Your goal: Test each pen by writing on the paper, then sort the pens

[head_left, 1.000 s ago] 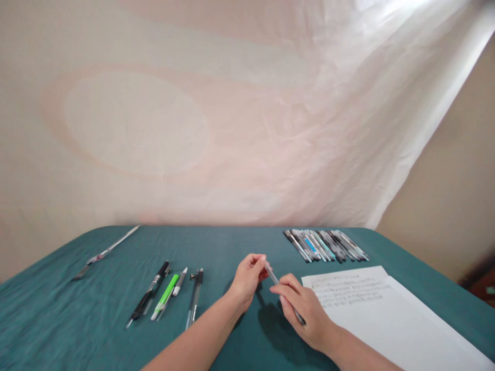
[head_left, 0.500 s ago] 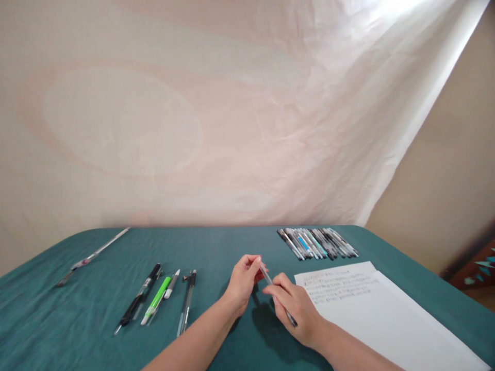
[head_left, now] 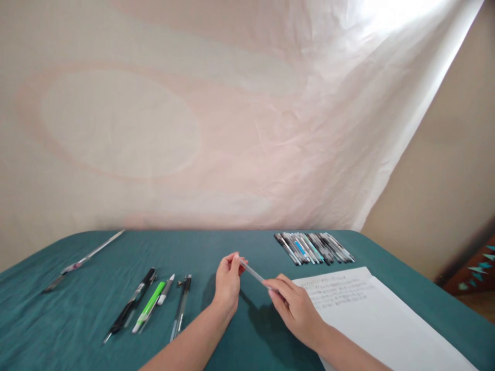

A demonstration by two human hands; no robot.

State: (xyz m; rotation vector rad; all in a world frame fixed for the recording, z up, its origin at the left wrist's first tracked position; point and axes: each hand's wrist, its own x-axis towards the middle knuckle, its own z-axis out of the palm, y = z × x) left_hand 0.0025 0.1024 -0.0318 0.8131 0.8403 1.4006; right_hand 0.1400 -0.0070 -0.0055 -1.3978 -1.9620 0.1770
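A thin pen (head_left: 253, 273) with a clear, greyish barrel spans the gap between my hands above the green cloth. Its far end is pinched between the thumb and fingers of my left hand (head_left: 228, 282). My right hand (head_left: 294, 308) is closed around the nearer end, and the fingers hide that tip. Left of my left forearm lie a slim clear-and-dark pen (head_left: 181, 308), a small white pen part (head_left: 166, 289), a bright green pen (head_left: 149, 307) and a black pen (head_left: 131, 304). Blur hides their finer details.
A row of many pens (head_left: 314, 248) lies side by side at the back right. White paper sheets (head_left: 386, 324), the top one bearing handwriting, cover the right side. A long thin clear stick (head_left: 93, 253) lies at the far left. Behind the table (head_left: 216, 242) hangs a pale sheet (head_left: 232, 129).
My hands have moved apart, the left one shifting leftward, and more of the pen's clear length shows between them. The dark end that showed below my right hand is now hidden. The view has shifted slightly.
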